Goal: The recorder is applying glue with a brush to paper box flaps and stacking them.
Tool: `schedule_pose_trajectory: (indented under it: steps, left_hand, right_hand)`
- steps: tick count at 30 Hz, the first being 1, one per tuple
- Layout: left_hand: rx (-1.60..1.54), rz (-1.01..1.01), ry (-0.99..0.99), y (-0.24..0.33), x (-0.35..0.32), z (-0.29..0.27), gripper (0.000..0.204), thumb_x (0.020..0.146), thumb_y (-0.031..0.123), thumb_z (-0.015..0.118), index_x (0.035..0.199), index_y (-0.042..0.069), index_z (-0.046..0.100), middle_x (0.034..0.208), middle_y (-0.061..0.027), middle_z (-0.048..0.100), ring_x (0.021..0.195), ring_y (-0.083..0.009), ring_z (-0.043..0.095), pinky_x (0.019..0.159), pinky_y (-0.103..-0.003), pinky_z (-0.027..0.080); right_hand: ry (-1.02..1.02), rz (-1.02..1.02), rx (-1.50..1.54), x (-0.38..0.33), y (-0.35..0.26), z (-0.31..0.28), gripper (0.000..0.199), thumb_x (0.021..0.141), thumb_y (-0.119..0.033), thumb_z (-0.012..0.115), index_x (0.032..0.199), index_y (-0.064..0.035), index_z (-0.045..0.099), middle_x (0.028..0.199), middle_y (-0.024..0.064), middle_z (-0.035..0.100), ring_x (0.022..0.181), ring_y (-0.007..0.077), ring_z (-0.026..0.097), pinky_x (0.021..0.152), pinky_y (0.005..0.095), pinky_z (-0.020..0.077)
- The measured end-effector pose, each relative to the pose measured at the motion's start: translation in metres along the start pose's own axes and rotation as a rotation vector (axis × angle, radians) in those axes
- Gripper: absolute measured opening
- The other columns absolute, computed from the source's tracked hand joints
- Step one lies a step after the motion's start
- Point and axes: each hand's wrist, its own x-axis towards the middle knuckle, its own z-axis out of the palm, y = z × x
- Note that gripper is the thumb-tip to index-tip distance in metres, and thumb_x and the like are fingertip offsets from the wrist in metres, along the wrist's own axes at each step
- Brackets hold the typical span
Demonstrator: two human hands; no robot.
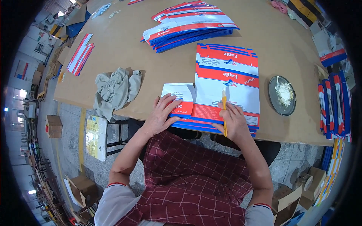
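My left hand [160,115] lies with its fingers spread on the left-hand flap of a flat printed carton [211,90] in red, white and blue. Several more carton sheets lie under and behind it in staggered layers. A slim brush with a yellow handle [224,101] is gripped in my right hand [235,122]. Its pale tip points away from me over the carton's white panel. Farther right stands a dark round dish [272,101] with a whitish, paste-like mass [283,92] inside.
Behind lies a fanned stack of similar cartons [192,34]. A crumpled grey-green cloth [117,90] sits at the table's left front edge, with narrow printed pieces [80,56] beyond it. More folded cartons [335,107] stand along the right edge. Cardboard boxes [81,188] are on the floor.
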Motion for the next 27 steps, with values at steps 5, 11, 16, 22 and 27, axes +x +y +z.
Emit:
schedule_pose_trajectory:
  steps: [5, 11, 16, 22, 27]
  left_hand:
    - [-0.053, -0.009, 0.042, -0.003, 0.0, 0.005, 0.046, 0.085, 0.03, 0.053, 0.127, 0.014, 0.044, 0.129, -0.0137, 0.04, 0.122, -0.0341, 0.034, 0.101, -0.05, 0.025]
    - [-0.037, 0.014, 0.096, -0.009, 0.003, 0.008, 0.042, 0.086, 0.023, 0.051, 0.127, 0.015, 0.047, 0.128, -0.0139, 0.042, 0.121, -0.0345, 0.036, 0.1, -0.045, 0.03]
    - [-0.061, 0.032, 0.134, -0.01, 0.003, 0.009, 0.043, 0.085, 0.021, 0.051, 0.127, 0.015, 0.047, 0.129, -0.0132, 0.042, 0.12, -0.0353, 0.036, 0.1, -0.045, 0.032]
    - [-0.068, 0.02, 0.132, -0.009, 0.002, 0.01, 0.043, 0.084, 0.018, 0.052, 0.127, 0.015, 0.047, 0.129, -0.0129, 0.041, 0.12, -0.0355, 0.036, 0.1, -0.045, 0.032]
    - [-0.06, -0.001, 0.126, -0.008, 0.002, 0.01, 0.042, 0.085, 0.017, 0.051, 0.126, 0.015, 0.048, 0.129, -0.0125, 0.042, 0.12, -0.0353, 0.036, 0.1, -0.045, 0.033]
  right_hand:
    - [0.021, -0.038, -0.017, -0.001, 0.005, 0.002, 0.038, 0.073, -0.026, 0.072, 0.092, -0.006, 0.046, 0.113, 0.0218, 0.056, 0.108, 0.0368, 0.053, 0.091, 0.0455, 0.0407]
    - [-0.11, 0.4, 0.334, -0.001, 0.011, -0.002, 0.032, 0.078, -0.027, 0.066, 0.092, -0.0029, 0.051, 0.104, 0.0226, 0.06, 0.104, 0.0386, 0.054, 0.092, 0.0487, 0.0388]
    - [0.051, -0.084, 0.021, 0.002, 0.009, -0.004, 0.032, 0.078, -0.027, 0.066, 0.092, -0.0031, 0.05, 0.104, 0.0237, 0.059, 0.101, 0.039, 0.055, 0.091, 0.0489, 0.0392]
    - [0.081, -0.069, 0.051, 0.007, 0.009, -0.007, 0.034, 0.074, -0.025, 0.069, 0.09, -0.0025, 0.05, 0.104, 0.0249, 0.058, 0.1, 0.0385, 0.056, 0.088, 0.0458, 0.0427]
    - [0.07, -0.09, -0.017, 0.01, 0.012, -0.007, 0.03, 0.076, -0.026, 0.067, 0.085, -0.0022, 0.052, 0.09, 0.0218, 0.06, 0.091, 0.0361, 0.059, 0.081, 0.0434, 0.0476]
